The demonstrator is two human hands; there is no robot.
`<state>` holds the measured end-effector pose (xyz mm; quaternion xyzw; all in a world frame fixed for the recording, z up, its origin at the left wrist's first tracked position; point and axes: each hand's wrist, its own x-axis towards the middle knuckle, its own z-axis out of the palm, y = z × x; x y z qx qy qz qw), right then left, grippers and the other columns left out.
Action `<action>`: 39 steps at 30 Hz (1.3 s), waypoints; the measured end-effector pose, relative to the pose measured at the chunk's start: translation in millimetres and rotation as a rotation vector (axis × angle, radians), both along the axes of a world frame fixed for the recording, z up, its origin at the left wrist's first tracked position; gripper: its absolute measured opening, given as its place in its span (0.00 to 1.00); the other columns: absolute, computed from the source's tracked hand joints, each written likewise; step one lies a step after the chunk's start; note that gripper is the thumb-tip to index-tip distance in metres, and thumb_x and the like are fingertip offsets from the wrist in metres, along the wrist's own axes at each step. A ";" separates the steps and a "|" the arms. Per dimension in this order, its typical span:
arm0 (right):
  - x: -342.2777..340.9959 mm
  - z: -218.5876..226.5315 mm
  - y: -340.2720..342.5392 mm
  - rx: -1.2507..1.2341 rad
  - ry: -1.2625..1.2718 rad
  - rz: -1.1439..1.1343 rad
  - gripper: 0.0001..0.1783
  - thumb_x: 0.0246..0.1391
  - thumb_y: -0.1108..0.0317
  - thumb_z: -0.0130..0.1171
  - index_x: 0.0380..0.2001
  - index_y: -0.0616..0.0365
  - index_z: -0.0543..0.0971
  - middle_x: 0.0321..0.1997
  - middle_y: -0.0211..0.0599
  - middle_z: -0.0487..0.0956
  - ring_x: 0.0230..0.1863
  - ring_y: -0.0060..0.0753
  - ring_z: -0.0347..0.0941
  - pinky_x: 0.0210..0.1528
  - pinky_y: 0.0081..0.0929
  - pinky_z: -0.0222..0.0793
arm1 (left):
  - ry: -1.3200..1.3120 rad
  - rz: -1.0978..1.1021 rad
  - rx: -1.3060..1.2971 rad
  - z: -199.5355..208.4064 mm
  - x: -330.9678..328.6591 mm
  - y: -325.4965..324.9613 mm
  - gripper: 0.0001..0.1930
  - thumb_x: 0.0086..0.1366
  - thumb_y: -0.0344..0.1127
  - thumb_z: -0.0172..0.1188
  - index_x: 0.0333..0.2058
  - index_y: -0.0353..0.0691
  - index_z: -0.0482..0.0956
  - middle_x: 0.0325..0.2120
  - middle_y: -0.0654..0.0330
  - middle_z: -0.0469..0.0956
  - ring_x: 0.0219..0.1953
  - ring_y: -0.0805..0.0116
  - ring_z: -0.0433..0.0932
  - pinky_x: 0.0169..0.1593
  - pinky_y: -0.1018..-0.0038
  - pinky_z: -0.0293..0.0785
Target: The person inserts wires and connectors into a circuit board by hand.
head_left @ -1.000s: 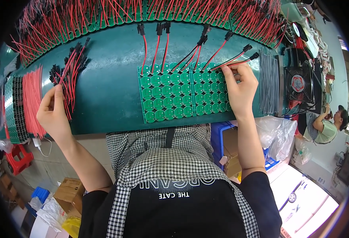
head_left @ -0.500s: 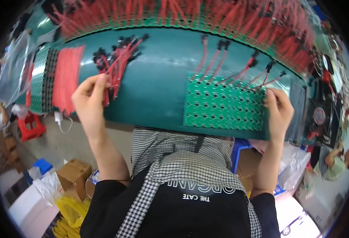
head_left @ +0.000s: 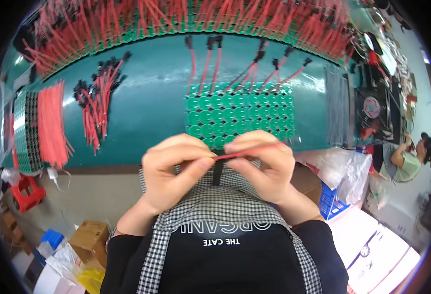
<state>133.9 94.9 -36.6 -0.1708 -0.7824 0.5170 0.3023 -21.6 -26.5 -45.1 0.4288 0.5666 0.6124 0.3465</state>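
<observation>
Here our left hand point(head_left: 178, 164) and right hand point(head_left: 264, 164) both pinch a red wire point(head_left: 242, 153); we have green circuit boards point(head_left: 236, 113) just beyond them.

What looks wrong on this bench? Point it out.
Nothing looks clearly damaged or spilled. Mildly untidy is the pile of leads left of the middle boards: they lie fanned and crossing, black connectors bunched unevenly, while the red wires further left lie nearly parallel.
</observation>
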 end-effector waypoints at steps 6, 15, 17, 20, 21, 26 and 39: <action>14.3 -3.1 -1.0 -0.066 -0.029 -0.078 0.08 0.40 0.80 0.67 0.28 0.66 0.81 0.31 0.40 0.81 0.33 0.33 0.76 0.33 0.26 0.70 | 0.210 -0.071 0.056 -5.0 13.5 19.2 0.03 0.54 0.24 0.63 0.30 0.36 0.81 0.25 0.59 0.79 0.23 0.74 0.75 0.22 0.81 0.68; 38.3 -19.3 98.0 0.074 -0.289 -0.525 0.06 0.52 0.72 0.60 0.29 0.65 0.77 0.31 0.34 0.76 0.31 0.23 0.73 0.31 0.20 0.68 | 0.457 0.105 0.053 -16.0 16.0 30.5 0.06 0.56 0.25 0.62 0.34 0.34 0.80 0.26 0.57 0.79 0.22 0.68 0.76 0.26 0.77 0.70; 40.8 -29.3 110.5 0.095 -0.288 -0.475 0.06 0.52 0.73 0.60 0.29 0.67 0.77 0.32 0.34 0.76 0.30 0.22 0.72 0.29 0.19 0.67 | 0.454 0.124 -0.048 -18.5 10.8 30.2 0.06 0.58 0.25 0.60 0.34 0.33 0.80 0.25 0.57 0.78 0.21 0.70 0.74 0.24 0.78 0.68; 38.6 -33.9 112.7 0.096 -0.286 -0.451 0.06 0.51 0.74 0.60 0.28 0.67 0.76 0.32 0.34 0.76 0.30 0.21 0.71 0.28 0.18 0.67 | 0.426 0.189 -0.009 -31.2 10.3 27.7 0.06 0.62 0.26 0.56 0.35 0.33 0.81 0.25 0.61 0.78 0.21 0.79 0.68 0.23 0.82 0.57; 38.4 -35.1 112.8 0.082 -0.278 -0.453 0.05 0.51 0.75 0.61 0.28 0.67 0.76 0.32 0.34 0.76 0.30 0.20 0.71 0.28 0.17 0.66 | 0.414 0.209 -0.004 -32.4 9.7 27.7 0.05 0.62 0.25 0.56 0.34 0.33 0.81 0.24 0.61 0.78 0.21 0.79 0.68 0.23 0.82 0.57; 40.0 -36.9 113.6 0.041 -0.284 -0.451 0.05 0.51 0.75 0.61 0.29 0.67 0.76 0.32 0.34 0.76 0.30 0.20 0.71 0.27 0.17 0.66 | 0.404 0.198 -0.034 -31.7 8.4 26.9 0.05 0.60 0.26 0.58 0.34 0.33 0.81 0.23 0.60 0.77 0.20 0.77 0.68 0.22 0.81 0.60; 34.5 -38.0 107.4 0.172 -0.258 -0.506 0.05 0.50 0.76 0.61 0.29 0.66 0.76 0.31 0.36 0.76 0.29 0.25 0.73 0.28 0.21 0.69 | 0.412 0.201 -0.010 -35.2 7.8 28.0 0.04 0.59 0.24 0.60 0.33 0.33 0.81 0.21 0.60 0.75 0.18 0.77 0.67 0.20 0.80 0.60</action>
